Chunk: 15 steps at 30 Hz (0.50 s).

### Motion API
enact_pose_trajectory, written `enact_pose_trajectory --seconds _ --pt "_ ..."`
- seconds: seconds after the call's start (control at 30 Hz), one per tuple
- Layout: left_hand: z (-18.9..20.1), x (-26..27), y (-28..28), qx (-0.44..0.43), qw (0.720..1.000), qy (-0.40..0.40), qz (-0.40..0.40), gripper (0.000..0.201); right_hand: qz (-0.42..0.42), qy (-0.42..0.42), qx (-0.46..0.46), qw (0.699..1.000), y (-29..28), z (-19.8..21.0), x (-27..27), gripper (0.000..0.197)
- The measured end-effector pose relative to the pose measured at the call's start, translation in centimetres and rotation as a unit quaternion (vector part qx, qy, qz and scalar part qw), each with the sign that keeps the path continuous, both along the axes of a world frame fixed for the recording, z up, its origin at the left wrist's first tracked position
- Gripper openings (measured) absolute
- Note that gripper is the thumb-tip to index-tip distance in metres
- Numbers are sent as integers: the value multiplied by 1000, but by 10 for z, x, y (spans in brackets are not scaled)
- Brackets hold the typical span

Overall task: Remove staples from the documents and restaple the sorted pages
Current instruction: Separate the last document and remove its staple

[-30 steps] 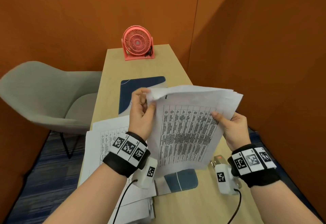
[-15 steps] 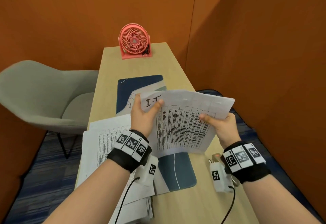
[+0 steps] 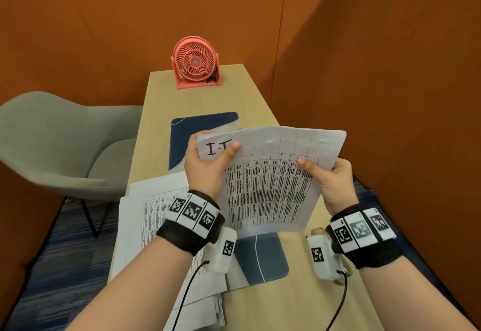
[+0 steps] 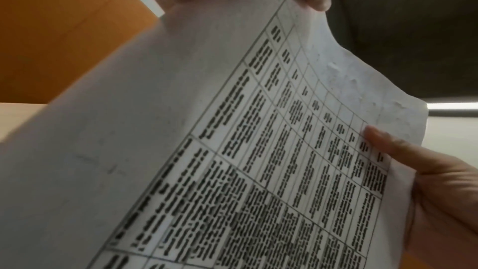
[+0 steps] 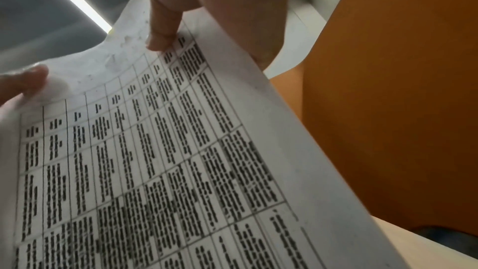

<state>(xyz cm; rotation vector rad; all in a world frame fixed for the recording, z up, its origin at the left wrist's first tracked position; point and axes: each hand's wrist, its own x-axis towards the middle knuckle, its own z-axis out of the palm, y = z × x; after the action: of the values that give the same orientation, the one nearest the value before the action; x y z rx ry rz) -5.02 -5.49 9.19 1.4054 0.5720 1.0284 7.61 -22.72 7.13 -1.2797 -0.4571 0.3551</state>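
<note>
I hold a thin stack of printed table pages (image 3: 270,185) in the air above the desk, with "I.T" handwritten at its top left corner. My left hand (image 3: 208,164) pinches that corner, thumb over the writing. My right hand (image 3: 330,182) grips the right edge, thumb on the front of the sheet. The left wrist view shows the pages (image 4: 258,150) from below with the right thumb on them. The right wrist view shows the same pages (image 5: 168,150) with my right thumb pressed near the top. No staple shows. A stapler (image 3: 318,231) lies partly hidden behind my right wrist.
More printed sheets (image 3: 148,213) lie spread on the desk's left side, overhanging its edge. A blue desk mat (image 3: 263,257) lies under the held pages. A pink fan (image 3: 195,62) stands at the far end. A grey chair (image 3: 52,143) sits left; orange walls close in.
The raised pages came down and tilted flatter toward me. My left thumb shifted on the top left corner, so the "I.T" writing now shows. Both hands kept their hold.
</note>
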Motion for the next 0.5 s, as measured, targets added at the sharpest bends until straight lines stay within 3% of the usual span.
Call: enact_pose_trajectory --seconds 0.13,0.2,0.33,0.4,0.5 --pt "-12 -1 -4 -52 997 42 -42 48 23 14 -64 998 2 -19 -2 21" --pt "-18 0 -6 -74 994 75 -41 60 28 32 -107 993 5 -29 -1 25" --pt "-14 2 -2 -90 993 81 -3 32 14 38 -121 992 6 -22 3 36" --pt "-10 2 2 -85 993 77 23 49 30 38 -132 990 3 -15 4 50" --pt "-7 -2 10 -43 994 93 48 91 70 27 -198 977 -4 -10 5 39"
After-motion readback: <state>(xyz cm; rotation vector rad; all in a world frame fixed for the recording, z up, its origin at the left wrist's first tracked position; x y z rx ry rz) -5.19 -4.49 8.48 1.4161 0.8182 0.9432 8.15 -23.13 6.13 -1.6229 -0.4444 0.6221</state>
